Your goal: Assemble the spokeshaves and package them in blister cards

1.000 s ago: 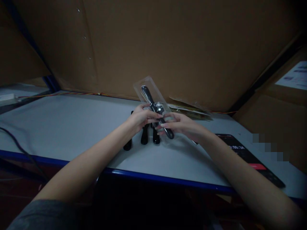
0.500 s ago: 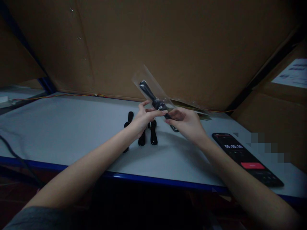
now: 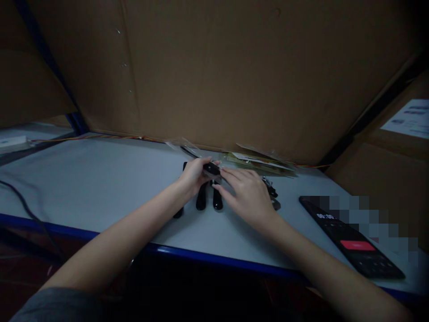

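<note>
My left hand (image 3: 194, 176) is closed around a long black item (image 3: 212, 169) with a rounded middle, inside a clear plastic bag (image 3: 191, 146). The bag's far end points up and left, just above the table. From the right, my right hand (image 3: 248, 192) lays its fingertips on the near end of the bagged item, its thumb lower down. Beneath both hands, loose black items with rounded ends lie on the table, among them a middle one (image 3: 201, 197) and a right one (image 3: 217, 200). Another (image 3: 178, 213) shows partly behind my left wrist.
Right of my right hand lies a small black and clear-wrapped piece (image 3: 271, 190). A stack of flat plastic bags (image 3: 258, 162) rests by the cardboard wall (image 3: 208, 80). A phone (image 3: 351, 237) lies at the right; a dark cable (image 3: 25, 208) crosses the left edge.
The bagged black item has come down and toward the table, tilting flatter. Both hands have lowered with it. The view has shifted slightly, and the wrapped piece at right now shows.
</note>
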Demonstrator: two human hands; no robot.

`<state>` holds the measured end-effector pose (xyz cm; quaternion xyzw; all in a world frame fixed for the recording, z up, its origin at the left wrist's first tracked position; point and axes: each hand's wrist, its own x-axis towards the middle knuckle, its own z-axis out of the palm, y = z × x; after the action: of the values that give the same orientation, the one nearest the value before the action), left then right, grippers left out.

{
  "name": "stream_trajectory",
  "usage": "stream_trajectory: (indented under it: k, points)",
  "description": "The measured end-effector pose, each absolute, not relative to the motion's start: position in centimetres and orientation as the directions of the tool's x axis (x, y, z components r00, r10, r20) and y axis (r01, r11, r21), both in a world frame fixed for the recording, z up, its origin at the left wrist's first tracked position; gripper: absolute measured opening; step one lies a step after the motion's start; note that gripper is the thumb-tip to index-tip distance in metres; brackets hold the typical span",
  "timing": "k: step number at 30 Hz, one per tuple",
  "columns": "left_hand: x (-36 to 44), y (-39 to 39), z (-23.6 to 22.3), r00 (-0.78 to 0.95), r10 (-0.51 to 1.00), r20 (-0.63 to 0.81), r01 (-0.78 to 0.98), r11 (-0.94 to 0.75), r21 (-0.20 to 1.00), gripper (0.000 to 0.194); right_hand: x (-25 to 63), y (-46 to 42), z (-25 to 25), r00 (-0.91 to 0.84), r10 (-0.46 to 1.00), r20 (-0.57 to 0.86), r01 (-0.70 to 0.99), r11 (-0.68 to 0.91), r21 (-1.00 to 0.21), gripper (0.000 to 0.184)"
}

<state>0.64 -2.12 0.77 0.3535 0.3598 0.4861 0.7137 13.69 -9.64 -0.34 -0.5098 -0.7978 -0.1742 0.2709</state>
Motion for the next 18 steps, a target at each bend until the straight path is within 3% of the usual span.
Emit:
stream_trajectory:
  k: [5, 8, 11, 14, 18]
  points:
    - [-0.1, -1.2, 0.8, 0.235, 0.946, -0.223, -0.436, 0.308, 0.845, 0.01, 16.1, -8.1, 1.6, -0.168, 0.764, 0.623, 0.766, 0.499, -0.405, 0.04]
    - [-0.4, -0.9, 0.8, 0.193, 0.959, -0.206, -0.437, 0.272, 0.858, 0.006, 19.9, -5.7, 2.5, -0.094, 0.868, 0.488, 0.786, 0.366, -0.499, 0.033]
    - [-0.4, -0.7, 0.7, 0.205, 0.961, -0.187, -0.46, 0.264, 0.848, 0.006, 24.0, -3.1, 2.3, -0.057, 0.939, 0.339, 0.933, 0.171, -0.317, 0.022]
    - [-0.3, -0.7, 0.5, 0.226, 0.959, -0.171, -0.511, 0.266, 0.818, 0.007, 27.0, -1.4, 1.4, -0.032, 0.977, 0.213, 0.994, 0.054, -0.098, 0.024]
    - [-0.2, -0.7, 0.3, 0.237, 0.956, -0.173, -0.542, 0.278, 0.793, 0.007, 28.9, -0.4, 0.1, 0.023, 0.991, 0.129, 0.999, -0.026, 0.02, 0.037]
